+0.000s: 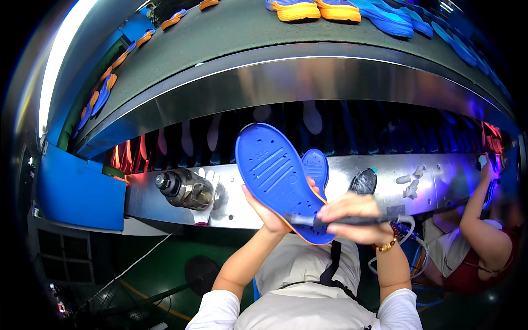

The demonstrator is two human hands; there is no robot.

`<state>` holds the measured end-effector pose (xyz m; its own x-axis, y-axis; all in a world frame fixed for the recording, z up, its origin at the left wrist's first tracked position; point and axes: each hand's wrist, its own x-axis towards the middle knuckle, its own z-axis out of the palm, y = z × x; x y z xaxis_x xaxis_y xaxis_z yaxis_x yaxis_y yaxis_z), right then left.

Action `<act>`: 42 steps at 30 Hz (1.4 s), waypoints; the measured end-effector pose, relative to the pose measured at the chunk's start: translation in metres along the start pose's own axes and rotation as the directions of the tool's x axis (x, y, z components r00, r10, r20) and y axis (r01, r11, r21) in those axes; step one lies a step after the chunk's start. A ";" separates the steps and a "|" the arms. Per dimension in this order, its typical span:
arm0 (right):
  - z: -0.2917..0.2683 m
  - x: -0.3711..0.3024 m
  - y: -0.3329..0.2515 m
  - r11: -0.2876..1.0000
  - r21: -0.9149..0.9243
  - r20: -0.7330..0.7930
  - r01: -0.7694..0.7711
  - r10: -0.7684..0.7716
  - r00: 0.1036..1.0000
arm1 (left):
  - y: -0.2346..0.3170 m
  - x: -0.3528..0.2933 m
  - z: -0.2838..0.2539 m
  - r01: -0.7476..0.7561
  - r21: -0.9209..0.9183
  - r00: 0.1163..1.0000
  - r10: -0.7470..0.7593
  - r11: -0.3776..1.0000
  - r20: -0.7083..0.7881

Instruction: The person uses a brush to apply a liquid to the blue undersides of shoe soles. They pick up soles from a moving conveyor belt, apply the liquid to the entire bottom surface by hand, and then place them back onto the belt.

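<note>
My left hand point(267, 213) grips a blue shoe sole point(269, 168) from beneath and along its left side, tilting its broad face up. The sole has an orange rim near the heel, small holes and raised bars. In my right hand point(352, 212) is a dark-handled brush point(300, 219), its blurred pale tip over the heel end; I cannot tell if it touches. A pale hose point(408, 221) shows at the handle's back end. Another blue sole point(316, 165) shows just behind, partly hidden by the first. Its contact with the metal ledge point(231, 195) is hidden.
A dark-capped bottle point(187, 188) stands on the ledge beside a whitish glove point(211, 190). To the right are a dark oval pad point(363, 181) and crumpled grey scraps point(411, 188). Soles point(297, 11) line the conveyor belt point(242, 33) beyond. A co-worker point(484, 242) sits at right.
</note>
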<state>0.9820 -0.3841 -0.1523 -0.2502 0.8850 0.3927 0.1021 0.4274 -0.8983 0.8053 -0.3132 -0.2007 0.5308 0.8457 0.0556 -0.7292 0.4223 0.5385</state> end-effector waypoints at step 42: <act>-0.027 0.004 -0.032 0.999 0.038 0.507 -0.007 -0.013 0.862 | 0.053 0.010 0.010 0.752 0.345 0.564 -0.819 0.562 0.106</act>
<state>1.0033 -0.3893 -0.1166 -0.7048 0.6637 0.2504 0.0671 0.4138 -0.9079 0.7763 -0.2858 -0.1634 0.9422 0.0962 -0.3211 0.1386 0.7604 0.6345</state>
